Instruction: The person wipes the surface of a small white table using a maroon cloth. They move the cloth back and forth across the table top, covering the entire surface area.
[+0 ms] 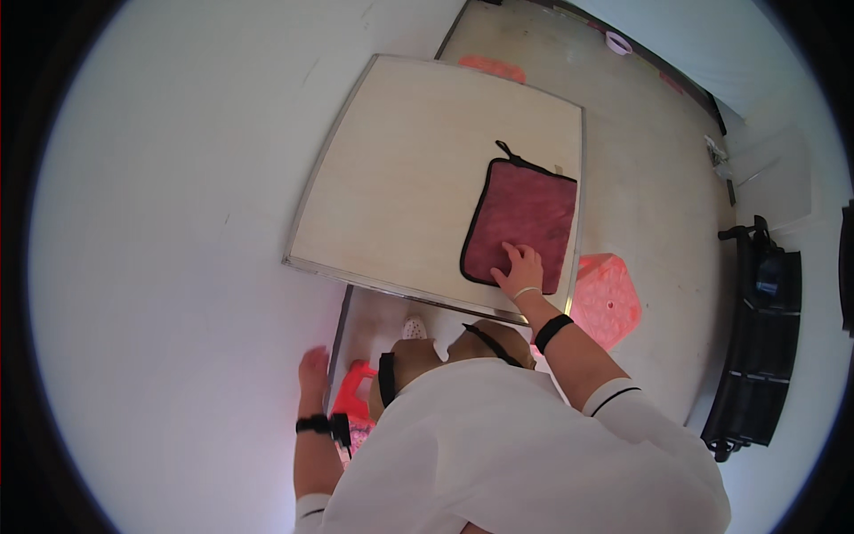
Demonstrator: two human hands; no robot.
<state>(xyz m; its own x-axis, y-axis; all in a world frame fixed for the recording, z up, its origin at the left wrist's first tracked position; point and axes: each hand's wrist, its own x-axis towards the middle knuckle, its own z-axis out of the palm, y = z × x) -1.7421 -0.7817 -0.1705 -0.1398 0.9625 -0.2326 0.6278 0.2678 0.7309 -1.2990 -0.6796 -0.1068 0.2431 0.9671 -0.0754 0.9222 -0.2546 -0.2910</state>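
A dark red cloth (pixel 523 212) with black edging and a small black hanging loop (pixel 509 153) lies flat on the right part of the table. My right hand (pixel 521 270) rests on its near edge, thumb and fingers apart, with nothing gripped between them. My left hand (pixel 313 367) hangs low beside the white wall, off the table's near left corner. It is blurred, and its fingers cannot be made out. Nothing is seen in it.
The pale table (pixel 400 169) has a metal rim and meets the wall at its left. An orange-pink stool (pixel 605 301) stands by its near right corner, and a red stool (pixel 356 392) is at my left. A black padded piece (pixel 756 347) lies along the right wall.
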